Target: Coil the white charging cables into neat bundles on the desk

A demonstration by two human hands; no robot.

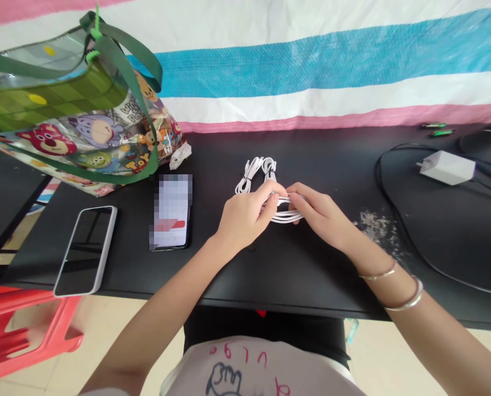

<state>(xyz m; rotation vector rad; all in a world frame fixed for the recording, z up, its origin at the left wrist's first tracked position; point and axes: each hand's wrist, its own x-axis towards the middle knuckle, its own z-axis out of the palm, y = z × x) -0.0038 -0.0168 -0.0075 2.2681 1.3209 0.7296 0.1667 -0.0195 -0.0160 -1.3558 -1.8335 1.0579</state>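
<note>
A looped white cable [285,216] is held between both of my hands, low over the black table. My left hand [249,212] pinches its left end with thumb and forefinger. At the right end, my right hand [317,212] has its fingers closed round the coil. Just beyond my left hand lie coiled white cables [253,169], bound with thin black ties. My fingers hide part of the held coil.
Left on the black table [212,275] are a lit phone [171,212], a dark-screened phone [86,250] and a clear cartoon bag [100,132]. A white charger [447,168], black cord [397,212] and crumbs [379,228] lie right. A red stool [59,324] stands below left.
</note>
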